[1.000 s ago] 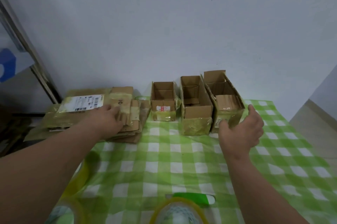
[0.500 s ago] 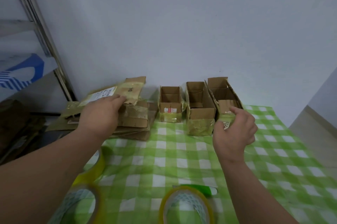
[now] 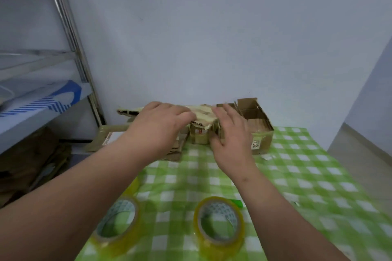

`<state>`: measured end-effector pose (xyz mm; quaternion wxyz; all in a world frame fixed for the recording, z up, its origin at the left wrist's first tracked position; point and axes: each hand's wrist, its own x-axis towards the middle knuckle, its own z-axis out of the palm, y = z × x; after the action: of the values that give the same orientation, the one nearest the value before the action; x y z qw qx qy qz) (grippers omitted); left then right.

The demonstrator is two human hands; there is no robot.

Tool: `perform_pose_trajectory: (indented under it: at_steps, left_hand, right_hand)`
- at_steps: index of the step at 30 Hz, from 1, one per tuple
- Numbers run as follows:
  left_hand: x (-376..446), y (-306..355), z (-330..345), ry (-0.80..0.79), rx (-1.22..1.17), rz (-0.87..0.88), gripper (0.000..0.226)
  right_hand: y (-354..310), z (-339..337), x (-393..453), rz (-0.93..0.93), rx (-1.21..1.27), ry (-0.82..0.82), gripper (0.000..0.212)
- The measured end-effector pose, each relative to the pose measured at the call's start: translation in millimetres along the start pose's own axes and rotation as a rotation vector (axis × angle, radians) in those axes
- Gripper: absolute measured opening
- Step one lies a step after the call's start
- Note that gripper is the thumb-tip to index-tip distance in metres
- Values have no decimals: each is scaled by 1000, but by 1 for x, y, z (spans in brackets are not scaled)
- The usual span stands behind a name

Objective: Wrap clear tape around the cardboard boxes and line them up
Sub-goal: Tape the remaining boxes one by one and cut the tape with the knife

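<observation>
Both hands reach out over the counter (image 3: 307, 175), which wears a green-and-white checked cloth (image 3: 292, 188). Nearest the camera, two rolls of clear tape lie flat on the cloth: one roll (image 3: 115, 230) under the left forearm, the other (image 3: 219, 223) just right of it, with a green object (image 3: 236, 203) peeking out behind. Farther on, the left hand (image 3: 158, 128) holds a flattened, taped carton (image 3: 199, 113) lifted above the stack of flat cardboard (image 3: 114, 136), its fingers curled over the top. The right hand (image 3: 232, 135), fingers straight and spread, presses on the carton's right end. Just behind it stand the open boxes (image 3: 257, 124) in a row, the rightmost plain, the others partly hidden by the hands. Beyond is a pale wall (image 3: 212, 37); left of the boxes stands a metal shelf (image 3: 42, 90).
</observation>
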<state>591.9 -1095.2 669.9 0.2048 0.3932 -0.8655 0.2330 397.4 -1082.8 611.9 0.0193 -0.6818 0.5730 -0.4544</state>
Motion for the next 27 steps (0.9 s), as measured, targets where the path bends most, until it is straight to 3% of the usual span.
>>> perform_pose_trajectory:
  at_steps: [2,4,6,9,12,15,17,20,21,24,27]
  left_hand:
    - [-6,8,0,42,-15,27,56]
    - [-12,12,-3,155,-79,-64,52]
    - [-21,9,-7,226,-115,-278,56]
    - [-37,1,-9,176,-201,-669,81]
    - [-48,1,-3,231,-495,-963,89]
    - [-59,-2,13,180,-1033,-1174,81]
    - [-65,-1,23,96,-1197,-1185,58]
    - [-70,2,29,43,-1178,-1121,26]
    - [-70,3,30,33,-1172,-1099,27]
    - [-69,14,31,47,-1187,-1041,42]
    - [-65,27,31,98,-1198,-1035,31]
  right_hand:
    - [-2,0,-3,8,56,-3,40]
    - [-3,-3,-10,34,173,-14,27]
    - [-2,-9,-18,100,273,-47,18]
    - [1,-17,-26,213,352,-73,9]
    - [5,-20,-29,363,477,-90,10]
    - [8,-22,-33,486,626,-144,12]
    - [11,-21,-36,517,617,-186,11]
    - [16,-20,-38,514,604,-206,11]
    - [18,-20,-38,508,620,-201,15]
    - [18,-18,-38,471,638,-151,55]
    - [16,-17,-38,421,578,-155,57]
